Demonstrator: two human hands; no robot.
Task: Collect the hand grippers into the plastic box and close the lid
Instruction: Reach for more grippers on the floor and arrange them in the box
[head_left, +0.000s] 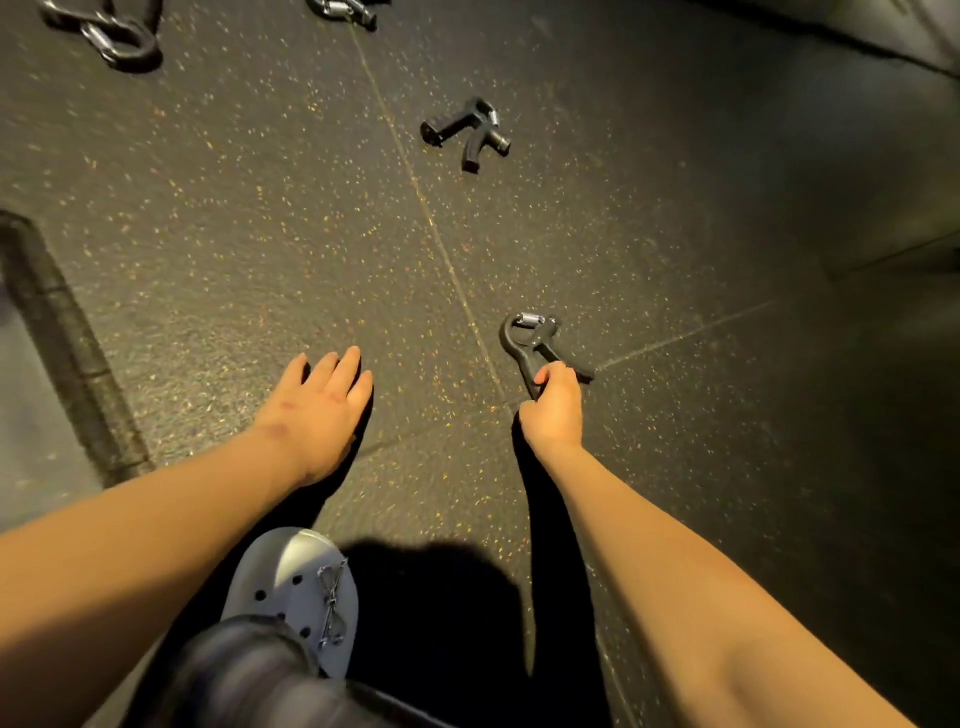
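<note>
My right hand (553, 408) grips the handles of a black hand gripper (530, 345) whose spring end points away from me, low over the speckled rubber floor. My left hand (319, 410) hovers flat with straight fingers and holds nothing. A second black hand gripper (465, 132) lies on the floor farther ahead. Two more grippers lie at the top left (117, 34), and another (343, 10) sits at the top edge. No plastic box is in view.
A raised dark mat edge (62, 338) runs along the left. My grey clog (306, 587) stands on the floor below my left arm. A dark ledge (883, 47) crosses the top right corner.
</note>
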